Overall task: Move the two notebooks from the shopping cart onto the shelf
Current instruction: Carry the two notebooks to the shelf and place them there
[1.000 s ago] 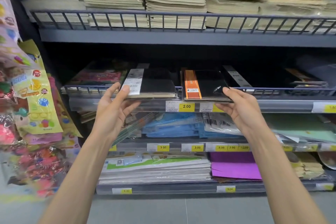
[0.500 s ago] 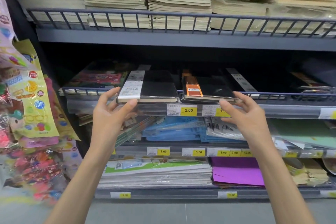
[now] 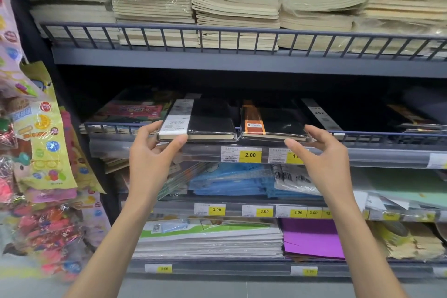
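Observation:
Two shrink-wrapped black notebooks lie side by side across the front wire rail of the middle shelf (image 3: 387,133). The left notebook (image 3: 208,116) has a white label band. My left hand (image 3: 154,155) grips its front left corner, fingers on the side and thumb against the front edge. The right notebook (image 3: 280,120) has an orange band. My right hand (image 3: 321,157) holds its front right corner, with fingers on the right edge and the thumb just under the front. The shopping cart is out of view.
Similar black notebooks (image 3: 321,113) lie deeper on the same shelf, with colourful booklets (image 3: 130,111) at the left. Stacks of beige exercise books (image 3: 237,7) fill the shelf above. Blue folders (image 3: 229,181) and paper packs sit below. Hanging toy packets (image 3: 41,143) crowd the left side.
Both hands have slid from the notebooks' sides toward their front corners. The notebooks remain level at the rail, close together.

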A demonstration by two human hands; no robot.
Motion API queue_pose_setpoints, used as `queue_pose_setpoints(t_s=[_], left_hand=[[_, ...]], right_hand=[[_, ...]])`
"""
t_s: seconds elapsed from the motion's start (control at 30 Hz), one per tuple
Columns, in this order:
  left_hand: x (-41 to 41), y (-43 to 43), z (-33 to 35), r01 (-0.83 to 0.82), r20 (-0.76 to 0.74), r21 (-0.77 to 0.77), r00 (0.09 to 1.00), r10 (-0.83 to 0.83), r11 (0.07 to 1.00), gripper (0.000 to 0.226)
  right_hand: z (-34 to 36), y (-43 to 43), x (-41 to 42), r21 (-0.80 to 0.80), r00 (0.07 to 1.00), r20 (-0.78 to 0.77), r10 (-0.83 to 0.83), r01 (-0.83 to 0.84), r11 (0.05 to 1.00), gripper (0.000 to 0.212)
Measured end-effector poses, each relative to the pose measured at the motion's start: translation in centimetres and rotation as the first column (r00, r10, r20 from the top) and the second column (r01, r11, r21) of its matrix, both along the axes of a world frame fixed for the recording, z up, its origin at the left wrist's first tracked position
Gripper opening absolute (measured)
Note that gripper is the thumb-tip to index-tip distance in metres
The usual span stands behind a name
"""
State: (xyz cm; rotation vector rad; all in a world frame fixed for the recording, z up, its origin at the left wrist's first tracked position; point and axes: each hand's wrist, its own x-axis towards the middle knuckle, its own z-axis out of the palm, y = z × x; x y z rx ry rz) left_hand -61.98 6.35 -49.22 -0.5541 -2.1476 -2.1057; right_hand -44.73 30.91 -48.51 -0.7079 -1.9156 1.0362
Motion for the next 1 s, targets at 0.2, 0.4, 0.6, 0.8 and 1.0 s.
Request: queue_pose_setpoints(t_s=[0.2, 0.4, 0.6, 0.8, 1.0], left_hand=[[-1.4, 0.9, -0.2, -0.006, -0.003, 0.019, 1.0, 0.006, 1.0, 0.058], [-2.5, 1.2, -0.1, 0.017, 0.022, -0.007, 1.0, -0.017, 1.0, 0.064], [-3.1, 1.8, 0.1, -0.004, 0.036, -0.038, 0.999, 0.006, 0.999, 0.067], [-3.7, 2.2, 0.4, -0.006, 0.042, -0.033, 0.999, 0.007, 0.999, 0.074], [-4.2, 2.4, 0.2, -0.017, 0.045, -0.042, 0.999, 0.019, 0.999, 0.078]], right_hand=[[0.0, 0.7, -1.0, -0.003, 1.0, 0.001, 0.017, -0.017, 1.0, 0.066], [0.1, 0.8, -1.7, 0.008, 1.0, -0.003, -0.013, 0.013, 1.0, 0.064], [0.2, 0.7, -2.6, 0.06, 0.999, 0.019, -0.051, 0.049, 0.997, 0.064], [0.3, 1.0, -3.5, 0.073, 0.996, 0.064, -0.066, 0.061, 0.995, 0.064], [0.6, 0.8, -3.7, 0.106, 0.989, 0.112, -0.093, 0.081, 0.991, 0.063]])
